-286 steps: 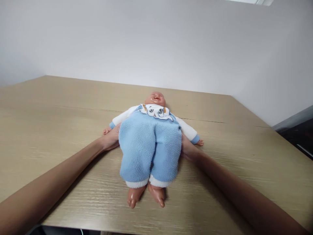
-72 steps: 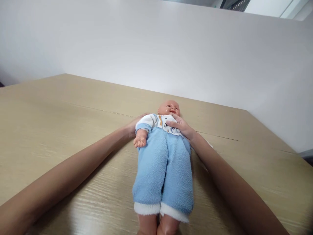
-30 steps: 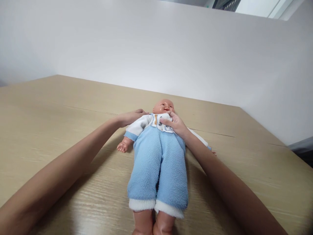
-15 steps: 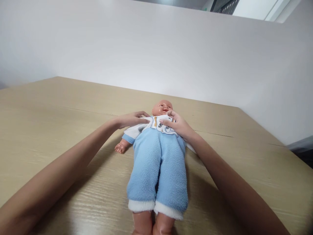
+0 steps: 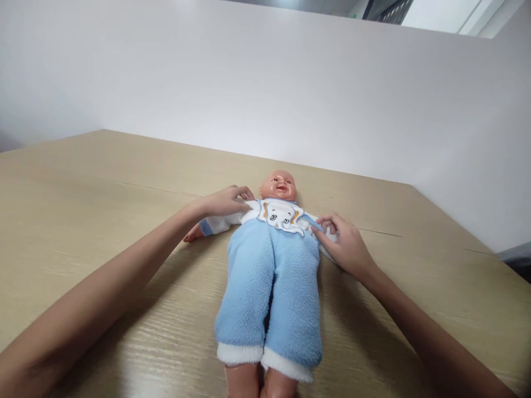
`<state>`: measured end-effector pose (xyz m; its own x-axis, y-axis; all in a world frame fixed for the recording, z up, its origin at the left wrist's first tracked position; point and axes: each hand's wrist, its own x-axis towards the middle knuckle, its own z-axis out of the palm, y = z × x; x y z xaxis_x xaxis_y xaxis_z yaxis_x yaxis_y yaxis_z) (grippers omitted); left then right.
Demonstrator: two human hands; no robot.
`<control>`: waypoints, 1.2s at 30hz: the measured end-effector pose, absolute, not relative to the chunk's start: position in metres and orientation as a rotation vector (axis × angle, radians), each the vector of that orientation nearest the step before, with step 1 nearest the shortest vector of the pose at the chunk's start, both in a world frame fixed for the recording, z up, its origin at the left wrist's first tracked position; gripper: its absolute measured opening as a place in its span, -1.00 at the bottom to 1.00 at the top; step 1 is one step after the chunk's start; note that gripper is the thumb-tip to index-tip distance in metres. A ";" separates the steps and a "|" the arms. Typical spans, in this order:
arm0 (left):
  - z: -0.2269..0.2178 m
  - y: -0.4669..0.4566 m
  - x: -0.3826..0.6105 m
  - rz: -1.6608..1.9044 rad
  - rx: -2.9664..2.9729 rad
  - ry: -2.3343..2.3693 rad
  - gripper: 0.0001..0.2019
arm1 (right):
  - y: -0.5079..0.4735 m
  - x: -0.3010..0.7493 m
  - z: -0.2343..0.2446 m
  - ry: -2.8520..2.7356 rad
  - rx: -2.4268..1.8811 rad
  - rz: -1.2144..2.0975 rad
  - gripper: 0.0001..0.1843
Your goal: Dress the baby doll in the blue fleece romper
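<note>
A baby doll (image 5: 279,185) lies on its back, its bald head pointing away from me. It wears a white top and fluffy light blue overalls (image 5: 249,276) with white cuffs and an elephant face (image 5: 280,216) on the bib. My left hand (image 5: 226,202) is closed at the doll's shoulder on the left, fingertips pinching the white sleeve (image 5: 224,222). On the other side, my right hand (image 5: 348,243) pinches a blue strap (image 5: 313,221) of the overalls beside the bib. That hand hides much of the doll's arm there.
Under the doll is a wooden table (image 5: 124,199) with a thin seam across it. A pale wall (image 5: 249,83) rises behind its far edge, with an opening at the top right. Something dark (image 5: 520,262) shows beyond the right edge.
My right hand has moved from the doll's chest out to the right and now pulls the blue strap sideways, uncovering the elephant face. The doll's arm on the left has shifted outward.
</note>
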<state>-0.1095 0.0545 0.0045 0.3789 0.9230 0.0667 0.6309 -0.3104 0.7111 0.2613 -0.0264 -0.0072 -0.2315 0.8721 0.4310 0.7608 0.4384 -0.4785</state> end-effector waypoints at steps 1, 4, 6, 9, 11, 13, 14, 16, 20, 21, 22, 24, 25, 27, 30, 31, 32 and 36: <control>0.007 0.053 -0.106 0.687 2.121 1.389 -0.68 | -0.036 0.271 -0.013 -2.061 -1.335 0.099 -0.73; 0.018 0.039 -0.086 0.907 2.342 1.463 -0.84 | -0.064 0.299 -0.028 -2.092 -1.290 -0.092 -0.73; 0.029 0.025 -0.063 1.020 2.442 1.317 -0.88 | -0.078 0.314 -0.036 -2.072 -1.329 -0.121 -0.63; 0.040 0.009 -0.021 1.015 2.541 1.033 -0.89 | -0.087 0.330 -0.045 -2.061 -1.401 -0.058 -0.48; 0.041 0.005 0.004 0.926 2.628 0.978 -0.86 | -0.087 0.336 -0.049 -2.071 -1.434 0.036 -0.41; 0.037 0.006 0.024 0.771 2.695 1.009 -0.80 | -0.084 0.337 -0.049 -2.058 -1.462 0.114 -0.39; 0.034 0.008 0.031 0.688 2.715 1.038 -0.76 | -0.083 0.337 -0.049 -2.042 -1.475 0.142 -0.39; 0.027 0.010 0.040 0.574 2.731 1.075 -0.74 | -0.081 0.335 -0.046 -1.989 -1.491 0.205 -0.41; 0.015 0.012 0.043 0.619 2.715 1.084 -0.85 | -0.081 0.330 -0.039 -1.733 -1.517 0.406 -0.40; 0.013 0.011 0.042 0.670 2.703 1.054 -0.87 | -0.080 0.328 -0.037 -1.651 -1.498 0.463 -0.38; 0.012 0.011 0.042 0.728 2.692 1.008 -0.87 | -0.078 0.325 -0.035 -1.570 -1.457 0.529 -0.35; 0.012 0.009 0.040 0.850 2.680 0.871 -0.87 | -0.070 0.319 -0.030 -1.431 -1.325 0.681 -0.32; 0.013 0.008 0.039 0.908 2.675 0.797 -0.86 | -0.065 0.315 -0.026 -1.376 -1.253 0.747 -0.32; 0.015 0.006 0.037 1.003 2.660 0.661 -0.85 | -0.051 0.304 -0.018 -1.306 -1.136 0.820 -0.36; 0.020 0.002 0.035 1.124 2.629 0.528 -0.86 | -0.026 0.284 -0.008 -1.316 -1.034 0.821 -0.42; 0.020 0.001 0.034 1.167 2.624 0.497 -0.86 | -0.017 0.277 -0.006 -1.344 -1.009 0.811 -0.43; 0.021 0.000 0.033 1.211 2.624 0.474 -0.87 | -0.010 0.270 -0.006 -1.379 -0.984 0.788 -0.43; 0.019 0.001 0.028 1.317 2.716 0.458 -0.86 | 0.008 0.248 -0.015 -1.582 -0.890 0.620 -0.55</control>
